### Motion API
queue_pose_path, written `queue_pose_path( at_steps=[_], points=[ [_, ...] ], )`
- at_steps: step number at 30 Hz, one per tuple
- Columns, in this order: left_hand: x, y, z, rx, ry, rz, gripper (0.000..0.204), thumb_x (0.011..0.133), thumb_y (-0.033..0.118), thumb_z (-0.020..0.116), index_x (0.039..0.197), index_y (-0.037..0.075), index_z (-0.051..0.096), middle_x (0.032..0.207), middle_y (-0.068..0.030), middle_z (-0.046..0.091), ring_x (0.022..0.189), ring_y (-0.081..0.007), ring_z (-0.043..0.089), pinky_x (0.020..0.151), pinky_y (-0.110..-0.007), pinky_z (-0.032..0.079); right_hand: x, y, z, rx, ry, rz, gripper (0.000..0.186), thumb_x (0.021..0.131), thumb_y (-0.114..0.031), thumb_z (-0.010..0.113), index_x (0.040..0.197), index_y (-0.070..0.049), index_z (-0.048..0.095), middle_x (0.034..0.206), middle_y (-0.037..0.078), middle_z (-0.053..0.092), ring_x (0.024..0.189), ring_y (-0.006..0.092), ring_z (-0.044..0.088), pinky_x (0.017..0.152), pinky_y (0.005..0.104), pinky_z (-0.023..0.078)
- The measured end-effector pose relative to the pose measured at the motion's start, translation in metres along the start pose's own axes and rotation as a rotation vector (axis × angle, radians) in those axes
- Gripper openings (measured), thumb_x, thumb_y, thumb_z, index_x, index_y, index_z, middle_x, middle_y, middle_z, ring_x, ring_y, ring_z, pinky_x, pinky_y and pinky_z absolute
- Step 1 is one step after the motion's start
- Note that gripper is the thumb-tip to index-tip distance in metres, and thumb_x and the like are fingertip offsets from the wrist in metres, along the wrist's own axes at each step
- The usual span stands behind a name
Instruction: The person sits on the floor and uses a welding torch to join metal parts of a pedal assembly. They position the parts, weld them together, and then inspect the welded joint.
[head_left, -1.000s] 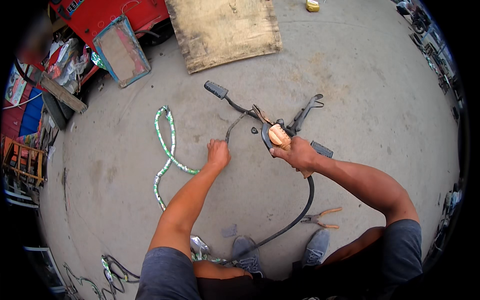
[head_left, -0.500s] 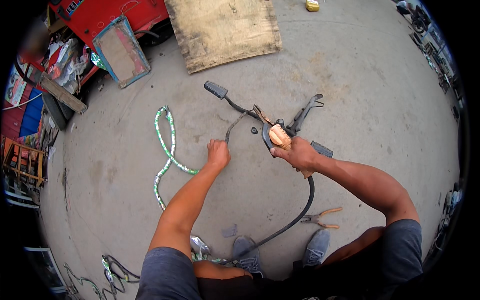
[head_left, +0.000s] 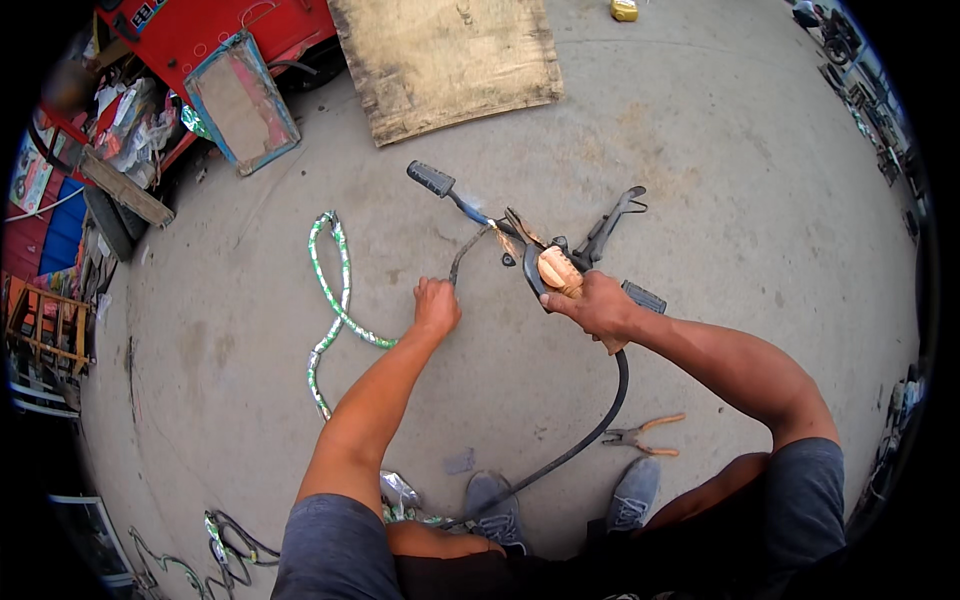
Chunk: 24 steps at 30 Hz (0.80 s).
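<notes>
My left hand (head_left: 437, 305) is closed on a thin, bent grey rod (head_left: 467, 246), whose upper end meets a bright spot with sparks (head_left: 503, 239) beside a black metal bar with rubber-padded pegs (head_left: 430, 178). My right hand (head_left: 600, 305) grips an orange-handled clamp tool (head_left: 560, 268), its jaws pointing up-left at that spot. A black cable (head_left: 618, 390) runs down from this hand toward my feet. A forked metal arm (head_left: 610, 220) of the bar assembly lies beyond the tool; a small dark piece (head_left: 508, 260) sits below the sparks.
Orange-handled pliers (head_left: 645, 437) lie by my right shoe (head_left: 633, 495). A silver-green wrapped hose (head_left: 345, 275) loops at left. Plywood (head_left: 450, 60), a framed board (head_left: 242, 105) and a red vehicle (head_left: 160, 55) with clutter are at upper left. A yellow container (head_left: 624, 11) stands far back.
Bright sparks and a bluish glow now show at the rod's tip, where there were none before. Both hands stay in nearly the same place.
</notes>
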<state>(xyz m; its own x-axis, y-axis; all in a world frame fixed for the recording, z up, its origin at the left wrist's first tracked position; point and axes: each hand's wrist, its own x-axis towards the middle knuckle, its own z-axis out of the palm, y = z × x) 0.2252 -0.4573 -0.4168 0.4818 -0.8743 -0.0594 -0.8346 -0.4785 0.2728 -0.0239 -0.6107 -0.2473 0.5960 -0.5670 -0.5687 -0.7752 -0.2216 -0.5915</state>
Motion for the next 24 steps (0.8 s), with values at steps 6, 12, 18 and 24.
queue_pose_path(
  at_steps=[6, 12, 18, 24],
  points=[
    [-0.001, -0.002, 0.005, -0.007, 0.047, 0.021, 0.019, 0.077, 0.013, 0.071, 0.087, -0.002, 0.065, 0.097, -0.0208, 0.063, 0.102, -0.0385, 0.053, 0.091, -0.048, 0.042, 0.006, 0.006, 0.003, -0.033, 0.040, -0.046, 0.064, 0.079, -0.059, 0.070, 0.072, 0.004, 0.060, 0.062, 0.013, 0.061, 0.053, 0.0225, 0.065, 0.051, 0.0358, 0.053],
    [-0.001, -0.004, 0.005, -0.017, 0.038, 0.016, 0.019, 0.077, 0.013, 0.071, 0.088, -0.002, 0.066, 0.097, -0.0201, 0.063, 0.102, -0.0380, 0.053, 0.091, -0.049, 0.041, 0.001, -0.001, 0.001, 0.001, -0.015, 0.010, 0.065, 0.079, -0.060, 0.070, 0.075, 0.005, 0.060, 0.063, 0.014, 0.062, 0.054, 0.0228, 0.065, 0.051, 0.0359, 0.053],
    [-0.001, 0.000, -0.002, -0.013, 0.001, 0.002, 0.019, 0.077, 0.013, 0.071, 0.088, -0.001, 0.066, 0.099, -0.0204, 0.064, 0.103, -0.0375, 0.053, 0.091, -0.048, 0.042, 0.000, -0.005, -0.001, -0.013, -0.059, 0.048, 0.067, 0.079, -0.060, 0.070, 0.076, 0.006, 0.061, 0.061, 0.013, 0.062, 0.052, 0.0221, 0.065, 0.051, 0.0355, 0.054],
    [-0.001, -0.002, 0.001, 0.004, 0.042, 0.014, 0.020, 0.076, 0.013, 0.072, 0.086, -0.002, 0.066, 0.097, -0.0213, 0.064, 0.103, -0.0378, 0.053, 0.091, -0.048, 0.042, 0.004, 0.000, 0.002, 0.022, 0.006, -0.018, 0.067, 0.080, -0.060, 0.068, 0.074, 0.006, 0.060, 0.059, 0.013, 0.061, 0.051, 0.0221, 0.065, 0.050, 0.0348, 0.054]
  ],
)
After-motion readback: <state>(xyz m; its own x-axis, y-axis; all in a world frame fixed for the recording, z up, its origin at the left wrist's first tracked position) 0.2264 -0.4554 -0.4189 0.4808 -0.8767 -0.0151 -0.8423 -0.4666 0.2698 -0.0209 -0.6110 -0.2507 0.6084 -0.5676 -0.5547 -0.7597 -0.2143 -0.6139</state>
